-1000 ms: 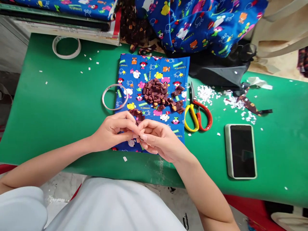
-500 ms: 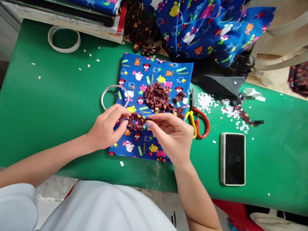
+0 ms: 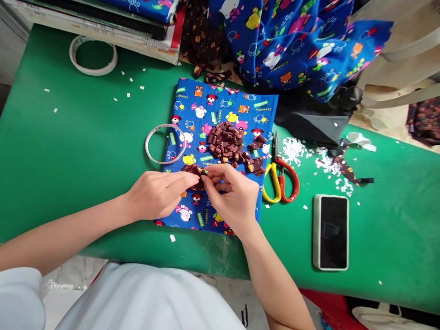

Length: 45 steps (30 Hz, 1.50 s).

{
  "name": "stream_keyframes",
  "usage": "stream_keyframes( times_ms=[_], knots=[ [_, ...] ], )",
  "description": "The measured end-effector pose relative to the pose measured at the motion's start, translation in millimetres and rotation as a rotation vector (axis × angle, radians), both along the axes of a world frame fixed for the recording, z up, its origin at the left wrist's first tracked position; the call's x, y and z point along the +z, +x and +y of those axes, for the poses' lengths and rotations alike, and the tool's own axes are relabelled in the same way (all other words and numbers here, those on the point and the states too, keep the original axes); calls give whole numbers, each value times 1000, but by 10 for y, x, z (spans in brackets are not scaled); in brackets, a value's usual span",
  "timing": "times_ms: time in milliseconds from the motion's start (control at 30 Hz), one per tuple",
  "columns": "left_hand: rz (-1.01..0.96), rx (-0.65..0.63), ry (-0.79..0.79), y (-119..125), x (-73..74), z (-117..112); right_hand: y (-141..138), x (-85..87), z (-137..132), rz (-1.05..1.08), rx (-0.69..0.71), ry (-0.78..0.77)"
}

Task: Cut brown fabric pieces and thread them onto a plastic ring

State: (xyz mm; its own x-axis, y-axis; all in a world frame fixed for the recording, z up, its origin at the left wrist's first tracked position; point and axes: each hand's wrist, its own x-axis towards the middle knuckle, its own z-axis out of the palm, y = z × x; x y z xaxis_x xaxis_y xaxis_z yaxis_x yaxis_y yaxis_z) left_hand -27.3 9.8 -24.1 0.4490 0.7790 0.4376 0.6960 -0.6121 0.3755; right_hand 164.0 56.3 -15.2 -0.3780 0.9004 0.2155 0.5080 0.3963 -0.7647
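My left hand and my right hand meet fingertip to fingertip over a blue cartoon-print cloth. Both are closed in a pinch on a small brown fabric piece, mostly hidden by the fingers. Under and beside the fingertips lie brown patterned fabric pieces. Beyond them, a heap of small folded brown fabric pieces rests on the cloth, with a few loose ones to its right. A thin roll of tape overlaps the cloth's left edge, just past my left hand.
Scissors with red and yellow handles lie right of the cloth, near white paper bits. A phone is farther right. Another tape roll sits at upper left, by stacked books. Bunched blue cloth fills the back.
My left hand has moved right and its fingertips now touch my right hand's. My right hand has shifted slightly left. The view has moved a little.
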Motion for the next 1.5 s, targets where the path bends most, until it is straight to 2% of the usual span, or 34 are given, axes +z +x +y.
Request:
stream_keyframes(
  times_ms=[167, 333, 400, 467, 600, 700, 800, 900, 967, 1033, 1133, 1300, 1433, 1500],
  knots=[
    [187, 19, 65, 46, 1, -32, -18, -36, 5, -36, 8, 39],
    [448, 54, 73, 132, 109, -93, 11, -5, 21, 75, -52, -129],
    [462, 55, 67, 136, 123, -96, 76, 43, 45, 120, -119, -152],
    [458, 34, 69, 115, 119, -86, 176, 108, 82, 103, -197, -90],
    [406, -8, 97, 61, 102, -61, 443, 266, 168, -93, -297, 68],
    [317, 8, 157, 56, 110, -61, 648, 334, 213, -224, -368, 74],
    [267, 119, 224, 41, 132, -50, 831, 286, 250, -385, -478, -12],
    [271, 368, 242, -42, 144, 12, 965, 146, 298, -623, -534, -98],
    [292, 461, 125, -128, 131, 78, 1014, 41, 339, -702, -512, -103],
    [304, 448, -25, -209, 99, 145, 1033, -53, 382, -688, -488, -114],
    [205, 441, -145, -280, 45, 220, 1038, -168, 444, -653, -513, -120],
    [-74, 472, -113, -297, 86, 316, 1087, -260, 557, -490, -597, -95],
    [-313, 472, -142, -271, 201, 527, 1003, -137, 657, -309, -641, 46],
    [-446, 450, -161, -220, 228, 719, 844, -31, 706, -192, -592, 99]
  ],
)
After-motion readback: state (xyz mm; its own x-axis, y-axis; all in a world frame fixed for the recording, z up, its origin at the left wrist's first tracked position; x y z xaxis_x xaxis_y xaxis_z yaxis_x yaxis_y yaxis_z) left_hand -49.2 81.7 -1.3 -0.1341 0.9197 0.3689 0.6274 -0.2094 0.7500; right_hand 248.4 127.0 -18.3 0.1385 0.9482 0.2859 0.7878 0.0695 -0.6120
